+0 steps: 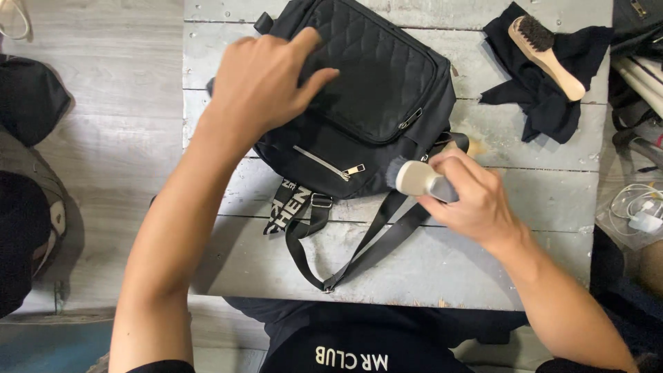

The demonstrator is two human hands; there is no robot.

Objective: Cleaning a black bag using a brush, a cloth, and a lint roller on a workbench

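Observation:
A black quilted backpack (376, 103) lies flat on a grey plank table (497, 228), its straps (373, 242) trailing toward me. My left hand (266, 79) presses down on the bag's upper left side, fingers spread over the quilted panel. My right hand (466, 200) grips a small round brush (414, 177) with a pale head and dark bristles. The bristles touch the bag's lower right edge, near the silver zipper pull (353, 169).
A wooden-handled brush (545, 52) rests on a crumpled black cloth (545, 90) at the table's back right. White cables (639, 207) and dark items crowd the right edge. A dark bag (27, 103) sits on the floor at left.

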